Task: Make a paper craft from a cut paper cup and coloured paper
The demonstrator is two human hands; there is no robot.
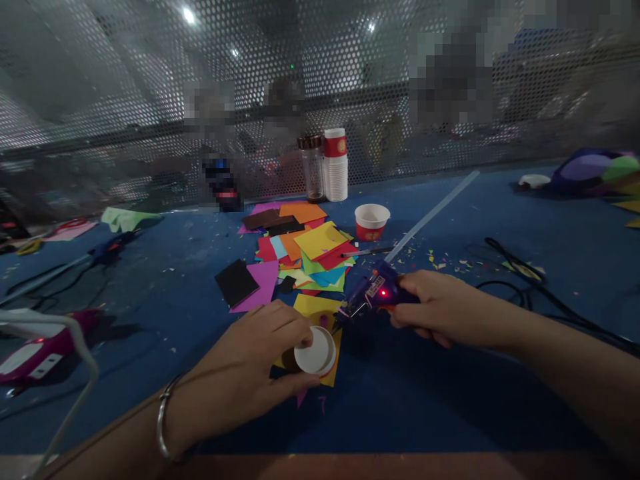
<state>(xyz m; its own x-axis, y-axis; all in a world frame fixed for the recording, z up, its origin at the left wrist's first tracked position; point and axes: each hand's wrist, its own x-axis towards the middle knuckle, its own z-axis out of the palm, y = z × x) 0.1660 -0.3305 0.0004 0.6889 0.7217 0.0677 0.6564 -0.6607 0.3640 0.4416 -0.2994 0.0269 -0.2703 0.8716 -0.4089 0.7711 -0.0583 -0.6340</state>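
Observation:
My left hand (pixel 260 360) is closed round a small paper cup (pixel 316 352) with a white round end turned up and a sliver of red on its side. Below the cup lies a yellow sheet of paper (pixel 313 307). In my right hand (pixel 440 307) is a blue glue gun (pixel 375 290) with a lit red light, its handle wrapped by my fingers. A long translucent glue stick (pixel 435 213) juts from its back end. The gun's nozzle points toward the cup, close to its upper right rim; whether they touch, I cannot tell.
Coloured paper squares (pixel 320 243) lie piled ahead, with a pen-like tool (pixel 367 252) beside them. Behind stand a red-and-white paper cup (pixel 371 223), a cup stack (pixel 336 167) and a clear jar (pixel 314 173). A power strip (pixel 45 353) and black cable (pixel 540 300) flank the work.

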